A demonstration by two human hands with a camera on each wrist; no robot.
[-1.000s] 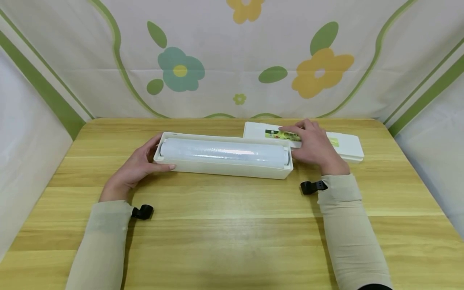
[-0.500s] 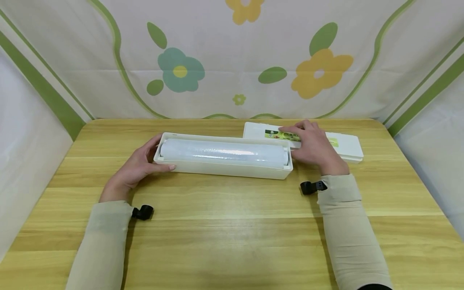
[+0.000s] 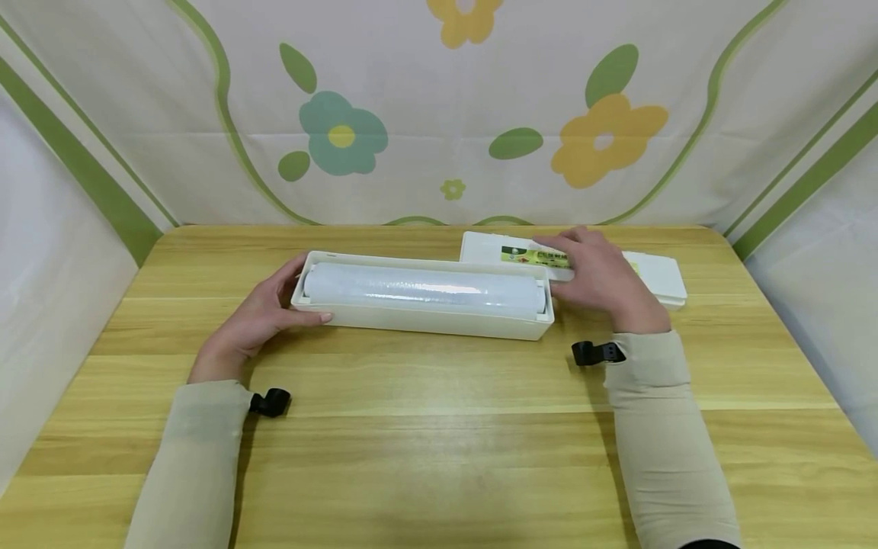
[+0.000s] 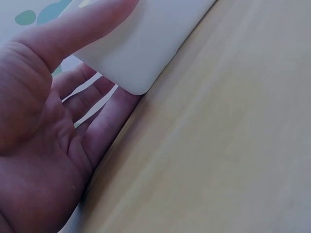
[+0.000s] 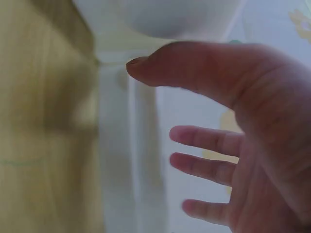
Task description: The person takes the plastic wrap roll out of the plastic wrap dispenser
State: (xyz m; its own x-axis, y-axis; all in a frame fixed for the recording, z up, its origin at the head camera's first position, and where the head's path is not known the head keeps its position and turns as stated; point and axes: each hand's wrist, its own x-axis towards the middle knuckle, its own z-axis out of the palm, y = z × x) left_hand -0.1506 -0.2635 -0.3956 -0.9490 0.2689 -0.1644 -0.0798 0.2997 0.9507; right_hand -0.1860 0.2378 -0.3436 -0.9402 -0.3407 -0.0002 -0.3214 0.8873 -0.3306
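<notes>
The left hand (image 3: 250,320) cups the left end of the box (image 3: 421,316), thumb along its front; the left wrist view shows fingers behind the corner. The roll (image 3: 421,287) lies inside. The right hand (image 3: 600,278) hovers spread over the lid (image 3: 658,276); only the right wrist view shows its fingers apart.

I count one white dispenser box (image 3: 425,319) on the desk (image 3: 439,427), with one roll of cling film (image 3: 421,288) in it, and one flat white lid (image 3: 652,276) behind. My two hands: left hand (image 3: 257,319), right hand (image 3: 604,276).
</notes>
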